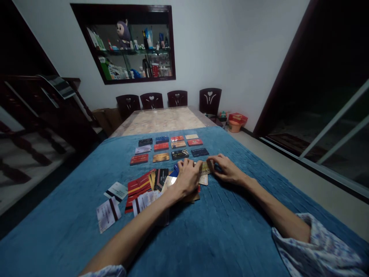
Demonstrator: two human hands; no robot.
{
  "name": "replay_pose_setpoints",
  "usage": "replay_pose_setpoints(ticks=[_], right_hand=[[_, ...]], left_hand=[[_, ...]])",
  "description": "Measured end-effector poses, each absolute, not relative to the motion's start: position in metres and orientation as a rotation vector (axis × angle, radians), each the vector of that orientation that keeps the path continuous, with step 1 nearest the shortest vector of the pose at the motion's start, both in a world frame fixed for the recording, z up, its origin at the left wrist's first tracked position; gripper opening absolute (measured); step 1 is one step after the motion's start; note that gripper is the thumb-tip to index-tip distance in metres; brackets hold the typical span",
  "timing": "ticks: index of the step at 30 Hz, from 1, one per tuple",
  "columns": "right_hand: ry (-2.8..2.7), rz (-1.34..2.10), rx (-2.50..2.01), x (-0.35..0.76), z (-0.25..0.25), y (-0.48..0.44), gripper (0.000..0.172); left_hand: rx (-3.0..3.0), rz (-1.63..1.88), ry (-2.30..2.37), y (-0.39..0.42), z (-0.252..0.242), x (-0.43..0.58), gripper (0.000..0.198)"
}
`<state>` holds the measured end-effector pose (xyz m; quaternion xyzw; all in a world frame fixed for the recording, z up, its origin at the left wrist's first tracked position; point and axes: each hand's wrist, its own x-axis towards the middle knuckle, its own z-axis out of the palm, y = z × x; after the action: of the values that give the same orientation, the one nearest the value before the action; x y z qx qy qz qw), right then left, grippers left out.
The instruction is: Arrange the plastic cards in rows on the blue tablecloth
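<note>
Together, left hand (188,179) and right hand (226,169) pinch a yellowish card (205,167).

We see a blue blanket (230,231) over the table: soft cloth, matt, w/ ribbed texture. The cards in rows (168,148) & the loose pile (144,188) look like smooth plastic, slightly glossy; the beige card (205,167) approx. same. Beyond, the bare tabletop (161,121): polished, stone-like, shiny. The chairs (210,100) & niche frame (172,46): dark lacquered wood. The niche shelf (135,52): glass. The plush toy (123,32): fuzzy fabric. Our sleeve (319,250): thin printed cloth.
</note>
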<state>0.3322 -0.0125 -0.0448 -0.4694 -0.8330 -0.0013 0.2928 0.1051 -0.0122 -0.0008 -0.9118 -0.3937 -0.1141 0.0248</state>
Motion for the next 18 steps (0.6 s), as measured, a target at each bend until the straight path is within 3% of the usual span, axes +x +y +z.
replay_pose_setpoints(ticks=[18], right_hand=[[-2.294, -0.083, -1.280, 0.3321, -0.0395, -0.0134, 0.050]], left_hand=[[-2.854, -0.385, -1.253, -0.0107, -0.0012, 0.1034, 0.044]])
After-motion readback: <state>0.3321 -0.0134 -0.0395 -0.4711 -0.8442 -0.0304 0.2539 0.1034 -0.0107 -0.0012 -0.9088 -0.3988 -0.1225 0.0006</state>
